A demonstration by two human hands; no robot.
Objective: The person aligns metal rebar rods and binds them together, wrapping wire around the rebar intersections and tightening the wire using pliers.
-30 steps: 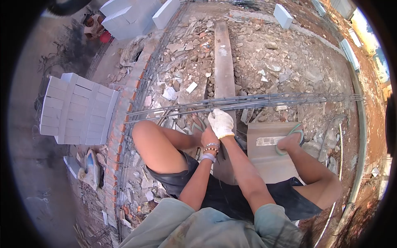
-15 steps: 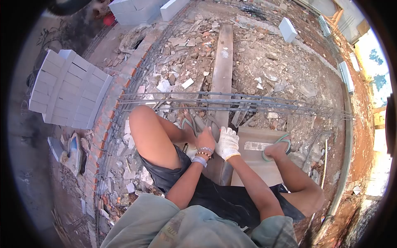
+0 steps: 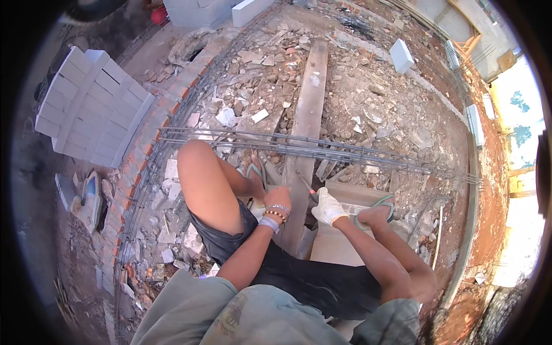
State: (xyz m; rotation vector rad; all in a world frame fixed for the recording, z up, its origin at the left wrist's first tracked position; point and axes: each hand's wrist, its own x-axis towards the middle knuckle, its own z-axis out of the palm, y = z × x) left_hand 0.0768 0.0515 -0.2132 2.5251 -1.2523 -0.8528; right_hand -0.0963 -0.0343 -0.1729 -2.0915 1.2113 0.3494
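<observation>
My right hand (image 3: 329, 208), in a white knitted glove, is closed round a thin-shafted hand tool (image 3: 312, 194). Its handle looks dark with a red part, and the metal shaft points up and left over the wooden plank (image 3: 307, 118). My left hand (image 3: 278, 197), bare with bracelets at the wrist, is curled at the plank's left side. Whatever its fingers hold, if anything, is hidden beneath them. Just beyond both hands, a bundle of steel reinforcing bars (image 3: 339, 150) crosses over the plank.
Broken rubble (image 3: 368, 98) surrounds the plank. A board (image 3: 336, 247) lies under my right leg. To the left, a brick edge (image 3: 150, 155) runs past stacked pale blocks (image 3: 95, 106). A single pale block (image 3: 401, 56) stands at the far right.
My hands were close together over the plank; now they are apart. The right one has moved right and slightly down, exposing the tool's shaft. The left has shifted slightly left.
</observation>
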